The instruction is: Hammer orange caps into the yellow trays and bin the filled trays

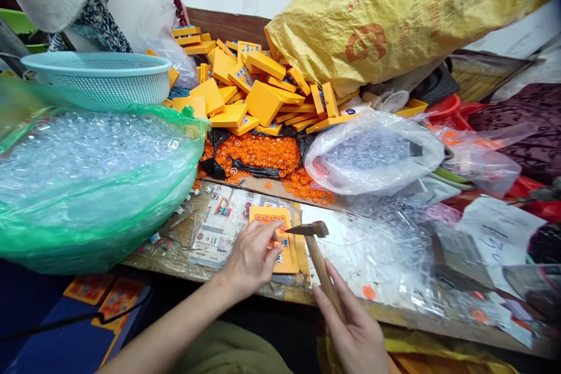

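Observation:
My right hand [353,327] grips a hammer [319,266] by its wooden handle. The metal head is raised over the right edge of a small yellow-orange panel [287,263]. My left hand [249,254] rests over the panel's left side, index finger and thumb apart. Orange round pieces [263,218] sit in a row near the panel's top, and small blue-and-white bits show at its right. Part of the panel is hidden under my left fingers, whose contact with single pieces I cannot make out. Beneath the panel lies a worn printed sheet [214,234].
Behind lie loose orange caps [258,152] and a heap of yellow panels [263,99]. Bags of clear plastic parts flank the work spot: a green bag [131,216] and a white bag [372,181]. A blue basket [100,79] and a large yellow sack [394,23] stand farther back.

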`<act>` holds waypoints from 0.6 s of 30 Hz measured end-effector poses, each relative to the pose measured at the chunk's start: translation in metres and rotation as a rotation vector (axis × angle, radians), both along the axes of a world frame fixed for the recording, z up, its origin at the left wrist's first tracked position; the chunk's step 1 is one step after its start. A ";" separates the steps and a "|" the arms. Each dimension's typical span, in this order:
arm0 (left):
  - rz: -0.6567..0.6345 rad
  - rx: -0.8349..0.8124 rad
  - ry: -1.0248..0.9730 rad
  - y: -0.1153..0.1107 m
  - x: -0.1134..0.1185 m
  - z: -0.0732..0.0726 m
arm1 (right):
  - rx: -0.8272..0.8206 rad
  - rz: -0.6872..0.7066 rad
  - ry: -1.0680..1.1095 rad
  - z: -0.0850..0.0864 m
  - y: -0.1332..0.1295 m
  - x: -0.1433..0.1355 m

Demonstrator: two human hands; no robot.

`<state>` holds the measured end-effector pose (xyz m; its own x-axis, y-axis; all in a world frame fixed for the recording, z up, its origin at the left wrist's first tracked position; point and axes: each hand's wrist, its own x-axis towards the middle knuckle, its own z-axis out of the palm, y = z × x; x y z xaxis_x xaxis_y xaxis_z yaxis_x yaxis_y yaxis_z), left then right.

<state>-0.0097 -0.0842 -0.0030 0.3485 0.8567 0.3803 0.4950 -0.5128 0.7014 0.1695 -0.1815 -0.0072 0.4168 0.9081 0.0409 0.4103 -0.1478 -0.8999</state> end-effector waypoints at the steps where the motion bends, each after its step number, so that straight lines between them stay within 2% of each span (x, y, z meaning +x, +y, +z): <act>1: -0.002 0.005 0.018 -0.005 0.004 -0.002 | 0.025 0.042 -0.040 0.000 -0.002 0.002; 4: 0.039 0.017 0.038 -0.009 0.011 -0.009 | 0.100 0.154 -0.167 -0.001 -0.008 0.010; 8: 0.076 0.037 -0.002 -0.007 0.009 -0.012 | 0.162 0.397 -0.365 -0.001 -0.010 0.021; 13: 0.085 0.022 -0.027 -0.008 0.009 -0.011 | 0.233 0.386 -0.462 0.004 -0.010 0.024; 16: 0.085 0.012 -0.046 -0.013 0.011 -0.011 | 0.146 0.476 -0.425 0.004 -0.010 0.024; 18: 0.088 -0.024 -0.083 -0.013 0.008 -0.011 | 0.086 0.455 -0.339 0.000 -0.009 0.025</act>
